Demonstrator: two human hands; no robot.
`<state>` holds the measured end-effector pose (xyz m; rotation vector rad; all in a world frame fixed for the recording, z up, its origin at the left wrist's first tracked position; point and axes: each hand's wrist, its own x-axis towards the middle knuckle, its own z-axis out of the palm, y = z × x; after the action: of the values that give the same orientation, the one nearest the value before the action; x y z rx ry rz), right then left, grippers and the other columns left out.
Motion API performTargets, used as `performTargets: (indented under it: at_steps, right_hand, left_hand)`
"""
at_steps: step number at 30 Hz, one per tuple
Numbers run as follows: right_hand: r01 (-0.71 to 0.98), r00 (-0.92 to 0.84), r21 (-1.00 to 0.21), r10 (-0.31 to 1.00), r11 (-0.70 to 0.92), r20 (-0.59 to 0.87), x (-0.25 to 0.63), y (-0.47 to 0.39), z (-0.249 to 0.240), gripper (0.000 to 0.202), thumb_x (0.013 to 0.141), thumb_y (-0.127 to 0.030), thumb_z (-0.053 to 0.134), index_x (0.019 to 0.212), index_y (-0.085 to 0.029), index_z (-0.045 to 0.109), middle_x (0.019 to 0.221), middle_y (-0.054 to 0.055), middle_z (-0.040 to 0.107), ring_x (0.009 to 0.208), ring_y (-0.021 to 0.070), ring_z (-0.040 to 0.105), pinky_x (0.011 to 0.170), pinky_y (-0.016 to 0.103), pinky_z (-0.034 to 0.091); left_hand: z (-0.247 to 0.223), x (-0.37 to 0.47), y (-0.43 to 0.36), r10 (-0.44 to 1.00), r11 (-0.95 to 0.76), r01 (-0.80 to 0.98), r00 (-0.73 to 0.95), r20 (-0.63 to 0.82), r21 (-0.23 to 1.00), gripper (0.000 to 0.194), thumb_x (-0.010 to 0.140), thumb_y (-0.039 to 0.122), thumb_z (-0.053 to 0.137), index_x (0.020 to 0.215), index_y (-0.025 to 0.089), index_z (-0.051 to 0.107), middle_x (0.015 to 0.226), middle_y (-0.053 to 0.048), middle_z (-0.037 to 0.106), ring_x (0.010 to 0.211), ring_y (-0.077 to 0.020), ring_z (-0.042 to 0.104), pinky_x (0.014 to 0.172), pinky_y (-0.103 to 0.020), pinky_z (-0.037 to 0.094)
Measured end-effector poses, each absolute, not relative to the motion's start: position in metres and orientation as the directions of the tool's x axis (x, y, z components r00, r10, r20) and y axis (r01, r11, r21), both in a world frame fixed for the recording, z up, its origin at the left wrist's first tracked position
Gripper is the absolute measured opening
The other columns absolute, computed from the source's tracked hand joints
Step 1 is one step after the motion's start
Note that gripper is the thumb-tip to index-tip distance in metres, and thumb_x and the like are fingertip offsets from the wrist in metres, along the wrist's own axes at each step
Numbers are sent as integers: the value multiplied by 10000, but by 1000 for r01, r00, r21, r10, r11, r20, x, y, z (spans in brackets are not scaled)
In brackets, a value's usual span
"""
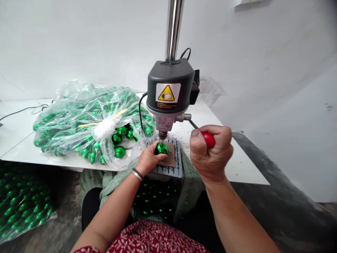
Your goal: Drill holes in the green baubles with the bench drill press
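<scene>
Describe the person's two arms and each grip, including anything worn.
The left grip and right grip are ungloved. Dark beads and a silvery bangle circle the left wrist; the visible right arm is bare. A red, patterned sleeve shows high on the left arm.

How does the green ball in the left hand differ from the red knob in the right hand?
The green ball is mirror-shiny; the red knob is less reflective. The left hand holds the green ball below the drill chuck, while the right hand wraps around the red knob on the lever. Both look rounded.
</scene>
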<state>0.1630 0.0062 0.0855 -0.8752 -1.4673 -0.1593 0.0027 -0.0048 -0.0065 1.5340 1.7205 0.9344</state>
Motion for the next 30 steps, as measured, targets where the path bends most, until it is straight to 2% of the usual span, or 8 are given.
performTargets:
  at_steps: [5, 11, 16, 18, 22, 27, 28, 30]
  right_hand:
    - [576, 152, -407, 397, 709, 905, 163, 5, 74, 65, 851, -243, 536, 831, -182, 530, 723, -21, 590, 647, 62, 555, 605, 199, 449]
    - [529, 94, -400, 417, 748, 904, 165, 2, 54, 41, 838, -219, 532, 846, -191, 504, 693, -41, 558, 604, 54, 523, 574, 191, 425]
    - [544, 207, -484, 450, 685, 869, 162, 17, 106, 196, 843, -376, 518, 782, -191, 517, 642, -30, 538, 536, 57, 449, 502, 204, 344]
    - [514, 199, -621, 622, 591, 757, 160, 27, 137, 287, 809, -459, 529, 735, -183, 505, 577, -37, 477, 507, 56, 381, 486, 215, 309]
    - [514, 220, -735, 760, 443, 612, 158, 39, 171, 258, 775, -400, 592, 706, -168, 503, 579, -46, 453, 554, 45, 353, 560, 230, 310]
    - [498, 269, -759, 758, 419, 595, 155, 39, 167, 205, 762, -318, 619, 701, -171, 491, 599, -52, 456, 575, 45, 366, 582, 239, 298]
    - [494, 279, -763, 755, 417, 593, 155, 39, 166, 196, 757, -310, 621, 701, -171, 495, 600, -52, 458, 574, 45, 368, 581, 240, 297]
    - [488, 299, -770, 749, 412, 591, 154, 40, 165, 178, 749, -306, 617, 702, -172, 509, 596, -49, 464, 570, 46, 372, 579, 242, 299]
  left_hand:
    - [-11, 2, -5, 993, 59, 546, -121, 9, 836, 599, 719, 281, 728, 1292, 191, 579, 1176, -53, 686, 1059, -230, 618, 971, -342, 449]
    - [-10, 2, -6, 993, 24, 530, -109, 40, 848, 502, 712, 269, 721, 1202, 210, 630, 1043, -13, 707, 964, -202, 628, 940, -323, 457]
    - [-7, 4, -7, 990, 40, 520, -138, 38, 853, 496, 687, 269, 733, 1168, 192, 638, 982, -14, 693, 882, -188, 614, 848, -302, 476]
    - [-5, 4, -11, 987, 40, 494, -152, 41, 869, 470, 684, 255, 725, 1143, 199, 641, 922, 7, 682, 837, -168, 603, 799, -276, 477]
    - [5, -5, -36, 990, 61, 454, -138, 3, 889, 485, 695, 281, 719, 1164, 202, 628, 872, 19, 669, 793, -157, 588, 746, -256, 474]
    - [18, -39, -80, 993, 43, 500, 74, -92, 865, 609, 678, 352, 771, 1248, 208, 616, 1061, -42, 691, 870, -194, 614, 795, -287, 489]
    - [19, -47, -85, 991, 45, 520, 86, -105, 853, 622, 685, 386, 771, 1258, 202, 614, 1082, -60, 690, 842, -193, 619, 773, -290, 497]
    - [21, -64, -86, 999, 44, 601, -2, -53, 798, 566, 752, 427, 715, 1254, 183, 622, 1119, -99, 683, 840, -202, 631, 780, -307, 510]
